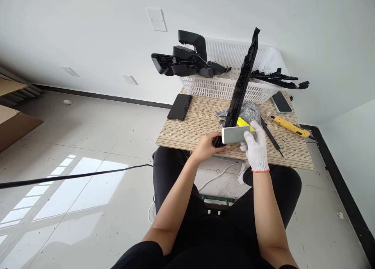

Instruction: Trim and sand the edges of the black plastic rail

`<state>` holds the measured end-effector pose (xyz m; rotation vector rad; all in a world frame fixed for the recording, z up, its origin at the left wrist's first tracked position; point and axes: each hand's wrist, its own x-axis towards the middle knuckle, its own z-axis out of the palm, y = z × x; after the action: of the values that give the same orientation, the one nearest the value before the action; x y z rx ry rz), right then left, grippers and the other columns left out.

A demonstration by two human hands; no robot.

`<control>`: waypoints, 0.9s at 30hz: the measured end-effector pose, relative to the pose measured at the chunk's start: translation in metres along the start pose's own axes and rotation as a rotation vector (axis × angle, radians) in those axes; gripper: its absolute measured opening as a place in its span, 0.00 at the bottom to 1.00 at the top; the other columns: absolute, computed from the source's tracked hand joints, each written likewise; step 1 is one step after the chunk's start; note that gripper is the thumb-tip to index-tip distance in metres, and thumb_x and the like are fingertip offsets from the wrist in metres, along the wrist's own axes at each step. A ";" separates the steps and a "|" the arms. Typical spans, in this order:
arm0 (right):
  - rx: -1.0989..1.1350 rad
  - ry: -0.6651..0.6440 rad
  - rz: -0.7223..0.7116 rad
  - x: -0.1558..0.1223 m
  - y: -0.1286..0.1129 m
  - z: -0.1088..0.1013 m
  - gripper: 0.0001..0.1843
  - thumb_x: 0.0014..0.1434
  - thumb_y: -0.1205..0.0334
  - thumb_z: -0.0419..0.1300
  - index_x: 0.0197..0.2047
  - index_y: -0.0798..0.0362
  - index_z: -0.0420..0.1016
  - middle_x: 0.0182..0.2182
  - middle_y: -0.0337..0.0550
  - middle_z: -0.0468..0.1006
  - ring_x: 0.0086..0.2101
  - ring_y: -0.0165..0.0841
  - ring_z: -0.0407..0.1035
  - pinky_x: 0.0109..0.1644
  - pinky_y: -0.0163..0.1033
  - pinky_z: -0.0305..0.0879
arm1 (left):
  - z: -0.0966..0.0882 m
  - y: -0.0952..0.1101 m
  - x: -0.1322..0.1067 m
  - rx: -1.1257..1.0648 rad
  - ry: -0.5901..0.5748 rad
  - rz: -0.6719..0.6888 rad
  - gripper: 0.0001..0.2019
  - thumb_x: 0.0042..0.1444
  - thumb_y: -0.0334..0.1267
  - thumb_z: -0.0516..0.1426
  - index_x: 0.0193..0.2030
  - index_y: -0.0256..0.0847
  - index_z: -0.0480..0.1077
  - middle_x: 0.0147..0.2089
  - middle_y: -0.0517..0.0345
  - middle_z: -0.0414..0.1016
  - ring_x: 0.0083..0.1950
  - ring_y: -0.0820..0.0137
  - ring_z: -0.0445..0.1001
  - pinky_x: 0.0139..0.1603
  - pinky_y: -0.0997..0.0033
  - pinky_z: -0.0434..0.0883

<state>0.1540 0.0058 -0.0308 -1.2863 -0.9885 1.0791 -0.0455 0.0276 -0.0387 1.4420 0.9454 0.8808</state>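
Observation:
My left hand (205, 148), bare, is closed around the lower end of a long black plastic trim strip (241, 83). The strip slants up and away over the table and the basket rim, its ribbed side showing. My right hand (256, 148), in a white knitted glove, grips a flat grey block with a white edge (236, 135). That block lies across the strip just above my left fingers; whether it touches the strip I cannot tell. Behind it a bright yellow piece (243, 122) and a grey knitted glove (250, 109) are partly hidden.
A white plastic basket (202, 87) with several black plastic parts (190, 60) stands at the back of the wooden table (199, 116). Around it lie a black phone (179, 107), a second phone (281, 102), a yellow power tool (290, 126) and a dark thin tool (272, 138).

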 end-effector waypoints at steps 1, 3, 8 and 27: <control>0.004 0.004 0.010 0.000 0.000 0.000 0.35 0.58 0.48 0.65 0.66 0.39 0.61 0.40 0.36 0.71 0.25 0.25 0.67 0.20 0.31 0.67 | 0.000 0.000 0.000 -0.016 -0.010 -0.010 0.24 0.49 0.41 0.68 0.53 0.37 0.74 0.46 0.49 0.82 0.43 0.60 0.82 0.41 0.62 0.81; -0.052 -0.100 0.052 -0.001 -0.001 0.000 0.34 0.56 0.48 0.68 0.64 0.40 0.65 0.40 0.37 0.71 0.25 0.25 0.68 0.19 0.30 0.67 | 0.000 -0.001 0.000 0.026 0.009 0.048 0.23 0.48 0.40 0.69 0.51 0.37 0.75 0.46 0.49 0.82 0.46 0.59 0.82 0.46 0.60 0.80; 0.023 0.000 0.037 -0.001 -0.003 0.001 0.31 0.57 0.48 0.66 0.62 0.41 0.66 0.40 0.36 0.70 0.24 0.23 0.67 0.18 0.30 0.66 | 0.000 0.000 0.000 -0.002 0.005 0.009 0.23 0.50 0.41 0.68 0.52 0.38 0.75 0.46 0.48 0.82 0.44 0.60 0.82 0.43 0.61 0.81; -0.026 -0.017 0.019 0.002 0.001 -0.005 0.26 0.55 0.50 0.68 0.55 0.48 0.73 0.41 0.40 0.77 0.28 0.26 0.71 0.27 0.33 0.74 | 0.002 -0.002 -0.001 -0.084 -0.009 -0.055 0.27 0.47 0.42 0.70 0.54 0.39 0.74 0.46 0.50 0.82 0.42 0.60 0.83 0.40 0.60 0.83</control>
<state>0.1595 0.0068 -0.0324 -1.3120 -1.0072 1.0966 -0.0442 0.0262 -0.0404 1.3413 0.9259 0.8627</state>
